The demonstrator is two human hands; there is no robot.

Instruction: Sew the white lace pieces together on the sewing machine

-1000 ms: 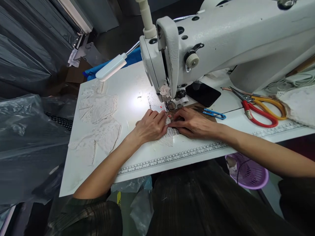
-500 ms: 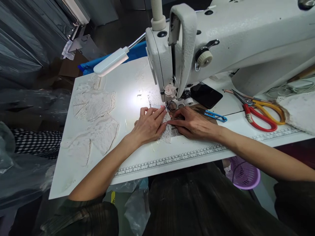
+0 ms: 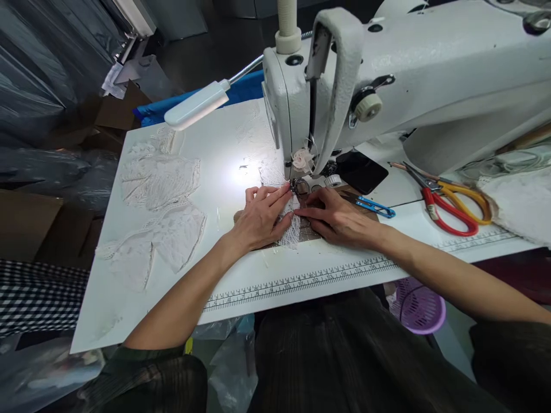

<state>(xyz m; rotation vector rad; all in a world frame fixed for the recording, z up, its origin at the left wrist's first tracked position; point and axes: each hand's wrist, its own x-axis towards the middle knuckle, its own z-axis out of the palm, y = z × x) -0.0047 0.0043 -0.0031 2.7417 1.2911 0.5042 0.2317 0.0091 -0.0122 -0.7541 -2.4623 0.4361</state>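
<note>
Left hand flat, fingers extended, on white lace at sewing machine; right hand at lace edge, pinch unclear.

The sewing machine looks like painted metal — off-white, faintly pebbled, softly shiny. At its foot, the lace strip is matt openwork cloth, rough with holes; left of the machine, lace pieces share that texture. The desk beneath the machine is smooth and glossy. Under the machine's arm lies a sleek black phone; right of the machine's foot, scissors combine metal blades with smooth, plastic-looking handles.
</note>
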